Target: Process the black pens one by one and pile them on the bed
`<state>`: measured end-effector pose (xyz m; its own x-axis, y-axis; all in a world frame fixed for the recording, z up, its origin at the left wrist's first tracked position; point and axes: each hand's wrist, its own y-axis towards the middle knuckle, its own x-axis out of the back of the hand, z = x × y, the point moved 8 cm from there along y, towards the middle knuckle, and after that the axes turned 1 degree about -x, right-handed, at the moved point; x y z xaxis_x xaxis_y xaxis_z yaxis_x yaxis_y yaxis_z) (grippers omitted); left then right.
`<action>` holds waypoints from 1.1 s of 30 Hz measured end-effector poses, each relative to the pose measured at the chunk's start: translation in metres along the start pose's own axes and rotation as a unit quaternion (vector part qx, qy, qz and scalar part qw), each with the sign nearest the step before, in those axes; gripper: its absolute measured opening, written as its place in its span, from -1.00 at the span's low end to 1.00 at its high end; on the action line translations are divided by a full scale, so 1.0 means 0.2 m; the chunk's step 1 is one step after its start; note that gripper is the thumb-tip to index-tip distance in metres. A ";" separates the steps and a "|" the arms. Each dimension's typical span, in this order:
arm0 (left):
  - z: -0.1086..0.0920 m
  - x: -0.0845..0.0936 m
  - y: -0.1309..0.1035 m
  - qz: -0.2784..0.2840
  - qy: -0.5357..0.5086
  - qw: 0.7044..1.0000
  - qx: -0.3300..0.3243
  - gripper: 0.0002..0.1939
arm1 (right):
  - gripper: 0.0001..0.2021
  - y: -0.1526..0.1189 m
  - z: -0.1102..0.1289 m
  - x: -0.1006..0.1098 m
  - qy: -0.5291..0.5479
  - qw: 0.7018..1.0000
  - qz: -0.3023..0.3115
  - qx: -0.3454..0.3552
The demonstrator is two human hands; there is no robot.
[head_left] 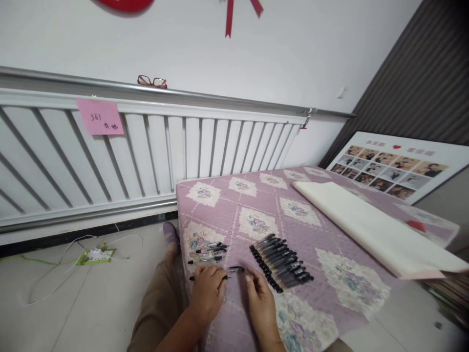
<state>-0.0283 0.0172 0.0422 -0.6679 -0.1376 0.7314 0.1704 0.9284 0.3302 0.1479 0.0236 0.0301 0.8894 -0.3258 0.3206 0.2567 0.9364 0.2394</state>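
Curled over a black pen (208, 277), my left hand (207, 293) pins it against the purple floral tablecloth (252, 195) at the near left corner, while my right hand (261, 298) lies just beside it, fingers loosely bent and gripping nothing I can make out, tips close to a pen cap (236, 269). From the head view I see a row of capped black pens (282, 264) just right of that hand, a few loose pens (210, 250) just beyond the left one, and a roll of white paper (366, 225) far right.

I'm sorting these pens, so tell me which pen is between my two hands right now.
The lone black pen lying crosswise on the purple cloth between your left hand and right hand, apart from the neat row of pens and the loose cluster.
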 end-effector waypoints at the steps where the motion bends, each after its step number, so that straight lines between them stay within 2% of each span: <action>1: 0.00 0.00 0.00 0.003 0.007 1.000 -0.002 -0.75 | -0.68 -0.01 0.03 -0.01 -0.004 1.000 0.017 0.011; 4: -0.01 -0.01 0.00 0.007 0.030 1.000 -0.006 -0.76 | -0.71 -0.03 0.07 -0.03 -0.012 0.998 0.050 0.024; 13: -0.03 -0.01 0.00 0.018 0.042 0.999 -0.024 -0.77 | -0.73 -0.03 0.04 -0.06 0.021 0.996 0.087 0.006; 20: -0.02 -0.01 -0.01 -0.005 0.033 0.999 -0.025 -0.73 | -0.74 -0.03 0.05 -0.07 0.038 0.994 0.105 0.002; 33: -0.03 0.00 0.00 0.001 0.026 0.999 -0.021 -0.82 | -0.84 -0.04 0.12 -0.13 -0.021 0.984 0.156 0.080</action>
<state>-0.0241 0.0154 0.0465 -0.6287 -0.1546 0.7621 0.2033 0.9133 0.3529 0.1136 0.0213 0.0422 0.8979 -0.0346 0.4389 -0.0916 0.9604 0.2630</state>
